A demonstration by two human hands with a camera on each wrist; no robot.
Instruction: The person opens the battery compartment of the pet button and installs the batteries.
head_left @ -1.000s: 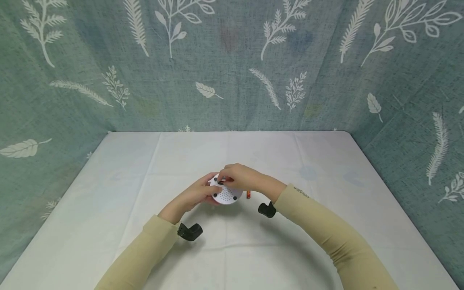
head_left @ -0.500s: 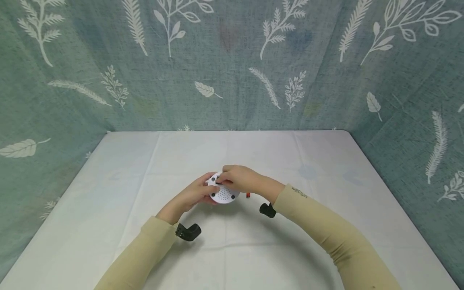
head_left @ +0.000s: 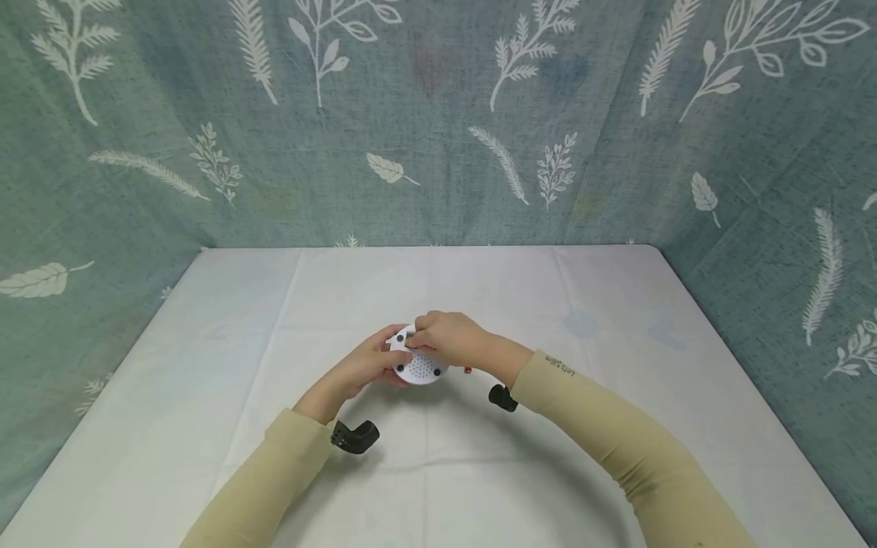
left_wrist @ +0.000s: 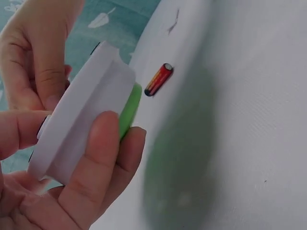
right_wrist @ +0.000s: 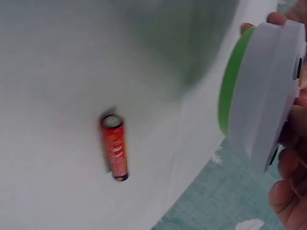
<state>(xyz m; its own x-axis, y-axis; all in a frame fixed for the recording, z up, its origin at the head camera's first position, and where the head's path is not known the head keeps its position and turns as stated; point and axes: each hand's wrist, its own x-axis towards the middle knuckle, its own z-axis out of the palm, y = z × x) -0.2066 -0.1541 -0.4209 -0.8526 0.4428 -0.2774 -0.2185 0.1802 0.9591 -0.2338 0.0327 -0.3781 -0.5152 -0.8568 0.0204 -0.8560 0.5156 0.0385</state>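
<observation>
A round white device point(head_left: 420, 370) has a back dotted with small holes and black feet; a green face point(right_wrist: 233, 79) shows on its other side. My left hand point(head_left: 373, 361) grips it by the edge, thumb across the back and fingers beneath, holding it tilted over the table. My right hand point(head_left: 452, 339) bends over the upper part of the back, thumb and fingertips at a dark slot point(head_left: 411, 340). In the left wrist view, the right thumb point(left_wrist: 50, 88) points down against that back. I cannot tell whether the right fingertips pinch anything; they hide the spot.
A red and black battery point(right_wrist: 115, 147) lies on the white-covered table point(head_left: 438, 472), just right of and below the device. Patterned green cloth point(head_left: 438, 152) hangs at the back and sides. Black wrist cameras point(head_left: 356, 438) stick out from both sleeves.
Both hands and the device have shifted slightly left. The right hand covers more of the battery from the head view, and its fingers have changed position a little at the slot.
</observation>
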